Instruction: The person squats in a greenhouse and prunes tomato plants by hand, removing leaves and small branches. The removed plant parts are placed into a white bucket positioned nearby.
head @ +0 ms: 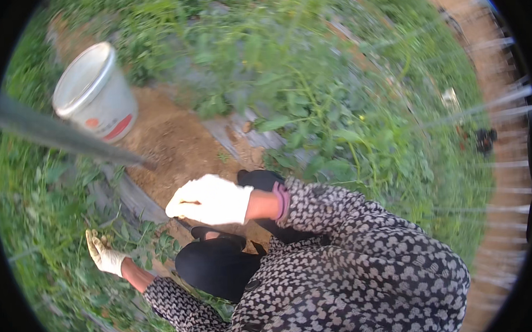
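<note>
My left hand (pixel 105 253), in a white glove with stained fingertips, is raised among leafy green plants (pixel 50 211) at the lower left. Its fingers are slightly bent and apart, and nothing shows between them. Near the centre, over brown soil, is my right hand (pixel 209 199), also in a white glove. It is overexposed, with the fingers pointing left and bent; whether they hold anything cannot be told. A white plastic bucket (pixel 116 101) with red markings stands tilted in the view on bare soil (pixel 171 134), beyond my right hand.
A blurred greenish pole (pixel 68 134) slants in from the left, ending near the soil. Plastic ground film (pixel 138 198) runs between the plants. My dark-trousered knees (pixel 217 266) are bent below my hands. Leafy plants with small yellow flowers (pixel 362 117) spread to the upper right; strings cross the right side.
</note>
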Demonstrator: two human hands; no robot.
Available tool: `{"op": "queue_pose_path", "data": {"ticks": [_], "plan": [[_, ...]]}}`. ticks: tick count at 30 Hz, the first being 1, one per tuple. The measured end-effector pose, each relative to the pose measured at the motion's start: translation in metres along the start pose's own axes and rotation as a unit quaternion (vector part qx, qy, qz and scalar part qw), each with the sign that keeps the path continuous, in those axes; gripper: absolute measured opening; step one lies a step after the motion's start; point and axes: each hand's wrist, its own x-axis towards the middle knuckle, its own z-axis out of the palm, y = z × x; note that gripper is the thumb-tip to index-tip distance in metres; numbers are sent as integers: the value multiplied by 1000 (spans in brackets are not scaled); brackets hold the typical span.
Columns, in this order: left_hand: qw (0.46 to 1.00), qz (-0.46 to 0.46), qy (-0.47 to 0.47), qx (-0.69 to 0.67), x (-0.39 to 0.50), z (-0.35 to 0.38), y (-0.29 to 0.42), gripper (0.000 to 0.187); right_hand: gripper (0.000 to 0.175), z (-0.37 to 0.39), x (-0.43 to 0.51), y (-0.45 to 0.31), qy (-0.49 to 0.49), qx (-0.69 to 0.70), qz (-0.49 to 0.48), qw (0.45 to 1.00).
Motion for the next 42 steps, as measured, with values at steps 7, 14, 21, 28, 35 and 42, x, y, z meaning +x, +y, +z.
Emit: {"op": "queue_pose_path", "data": {"ticks": [7, 14, 21, 28, 35, 42], "plan": [[970, 36, -241, -3, -111, 110, 75, 32, 20, -58, -165, 31, 174, 132, 10, 976], [840, 47, -540, 36, -285, 231, 161, 35, 19, -95, -391, 56, 328, 89, 164, 926], [599, 19, -793, -114, -489, 234, 240, 33, 20, -120, -502, 143, 626, 124, 229, 736], [465, -183, -864, 56, -648, 256, 161, 34, 49, -139, -511, 205, 560, -53, 330, 758], [672, -155, -724, 13, -651, 321, 93, 32, 47, -149, -450, 191, 519, 39, 294, 802], [730, -234, -638, 67, -662, 359, 61, 28, 43, -154, -430, 212, 501, 1, 255, 827]]}}
